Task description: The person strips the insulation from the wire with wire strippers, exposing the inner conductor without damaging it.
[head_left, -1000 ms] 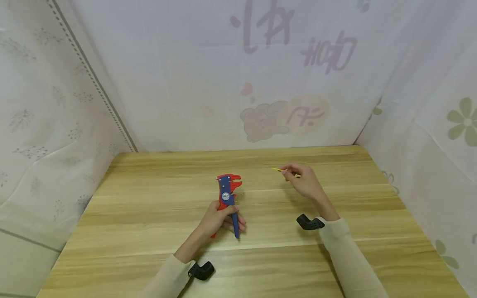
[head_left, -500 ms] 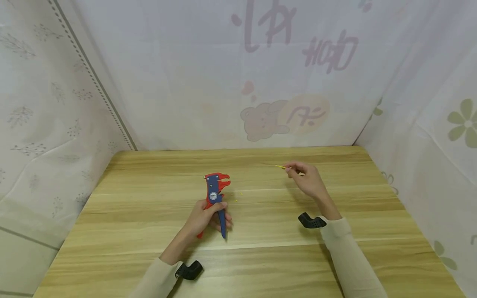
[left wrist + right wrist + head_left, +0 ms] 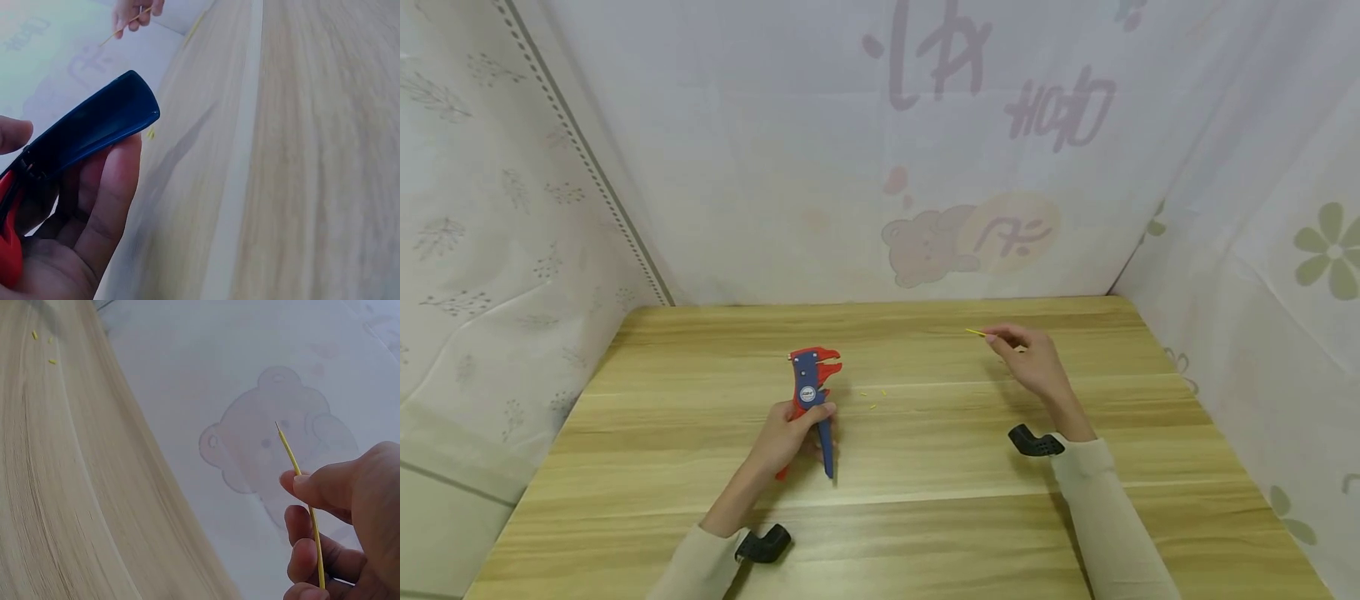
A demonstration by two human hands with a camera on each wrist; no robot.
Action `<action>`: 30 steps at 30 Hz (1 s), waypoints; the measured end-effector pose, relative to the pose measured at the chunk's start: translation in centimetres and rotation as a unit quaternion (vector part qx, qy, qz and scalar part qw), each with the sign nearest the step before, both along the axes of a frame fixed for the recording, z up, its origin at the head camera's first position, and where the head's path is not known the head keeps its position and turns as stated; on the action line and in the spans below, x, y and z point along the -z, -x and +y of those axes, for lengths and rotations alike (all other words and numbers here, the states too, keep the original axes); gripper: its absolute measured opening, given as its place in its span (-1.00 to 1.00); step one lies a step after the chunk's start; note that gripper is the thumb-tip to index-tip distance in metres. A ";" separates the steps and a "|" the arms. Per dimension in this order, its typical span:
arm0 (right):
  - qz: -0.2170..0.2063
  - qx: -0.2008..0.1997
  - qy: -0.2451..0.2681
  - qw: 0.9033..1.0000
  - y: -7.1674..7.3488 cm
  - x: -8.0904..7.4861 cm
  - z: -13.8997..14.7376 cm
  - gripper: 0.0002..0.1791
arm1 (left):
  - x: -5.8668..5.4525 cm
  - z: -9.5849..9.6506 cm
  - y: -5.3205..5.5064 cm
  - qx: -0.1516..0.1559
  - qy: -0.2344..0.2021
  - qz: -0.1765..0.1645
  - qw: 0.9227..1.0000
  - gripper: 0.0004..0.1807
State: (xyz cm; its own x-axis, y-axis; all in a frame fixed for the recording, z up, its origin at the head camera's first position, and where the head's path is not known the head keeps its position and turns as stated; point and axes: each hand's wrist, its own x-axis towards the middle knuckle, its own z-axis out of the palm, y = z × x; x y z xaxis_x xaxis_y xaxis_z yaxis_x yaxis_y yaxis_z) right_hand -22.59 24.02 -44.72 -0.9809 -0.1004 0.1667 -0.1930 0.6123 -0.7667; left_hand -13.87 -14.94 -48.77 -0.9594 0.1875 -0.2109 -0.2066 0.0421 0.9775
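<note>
My left hand (image 3: 782, 437) grips a red and blue wire stripper (image 3: 806, 373) by its handles, over the left middle of the table. The tool's head points away from me, with its red jaws toward the right. In the left wrist view one blue handle (image 3: 106, 119) spreads out past the palm, with fingers behind it. My right hand (image 3: 1032, 360) pinches a short yellow wire (image 3: 289, 452) between thumb and index finger. A thin bare tip shows at the wire's upper end, while its lower part runs along the other fingers.
Several small yellow bits (image 3: 873, 407) lie on the wooden table (image 3: 925, 533) between the hands. A white printed curtain (image 3: 775, 167) hangs behind the table's far edge and along both sides. Each wrist carries a black camera mount (image 3: 765, 544).
The left hand has moved left with the wire stripper, bringing the yellow bits on the table into view. The right hand has shifted slightly right with the wire.
</note>
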 end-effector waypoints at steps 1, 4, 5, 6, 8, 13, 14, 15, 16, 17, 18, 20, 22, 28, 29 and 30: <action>0.001 0.001 0.000 1.000 0.0 0.1 0.2 -0.68 | 0.0 -0.1 0.0 -0.003 0.006 -0.002 1.000 -0.53; 0.005 -0.001 0.002 1.000 0.1 0.3 0.6 -0.68 | 0.0 -0.3 -0.1 -0.015 0.020 -0.007 1.000 -0.54; 0.008 -0.001 0.002 1.000 0.2 0.4 0.8 -0.69 | 0.0 -0.4 -0.2 -0.020 0.023 -0.009 0.999 -0.54; 0.010 -0.002 0.001 1.000 0.2 0.4 1.0 -0.70 | -0.1 -0.5 -0.2 -0.024 0.028 -0.008 0.999 -0.54; 0.015 -0.003 -0.003 1.000 0.3 0.5 1.3 -0.71 | -0.1 -0.7 -0.2 -0.034 0.038 -0.009 0.999 -0.54; 0.007 0.003 -0.014 1.000 0.4 0.7 2.0 -0.72 | 0.0 -1.3 0.0 -0.052 0.076 0.001 0.996 -0.59; 0.003 0.007 -0.017 1.000 0.5 0.7 2.1 -0.72 | 0.0 -1.4 0.1 -0.057 0.083 0.004 0.995 -0.61; -0.002 0.009 -0.018 1.000 0.5 0.7 2.2 -0.72 | 0.0 -1.6 0.1 -0.060 0.090 0.008 0.994 -0.62; -0.005 0.012 -0.021 1.000 0.5 0.7 2.3 -0.72 | 0.1 -1.7 0.2 -0.063 0.098 0.012 0.993 -0.62; -0.008 0.014 -0.024 1.000 0.6 0.8 2.4 -0.72 | 0.1 -1.8 0.3 -0.065 0.103 0.016 0.992 -0.62; -0.009 0.015 -0.027 0.999 0.6 0.8 2.6 -0.72 | 0.2 -1.9 0.3 -0.067 0.108 0.020 0.992 -0.62; -0.009 0.016 -0.032 0.999 0.7 1.0 2.8 -0.72 | 0.3 -2.1 0.4 -0.067 0.114 0.023 0.991 -0.61; -0.005 0.015 -0.036 0.999 0.7 1.2 3.0 -0.72 | 0.3 -2.3 0.4 -0.065 0.114 0.024 0.991 -0.59; -0.008 0.023 -0.054 0.998 0.7 2.0 4.0 -0.71 | 0.3 -2.5 0.4 -0.064 0.130 0.034 0.989 -0.56; -0.010 0.025 -0.055 0.998 0.7 2.1 4.1 -0.71 | 0.3 -2.5 0.4 -0.065 0.138 0.037 0.988 -0.57; -0.012 0.028 -0.056 0.998 0.7 2.2 4.3 -0.71 | 0.2 -2.6 0.4 -0.066 0.147 0.039 0.986 -0.58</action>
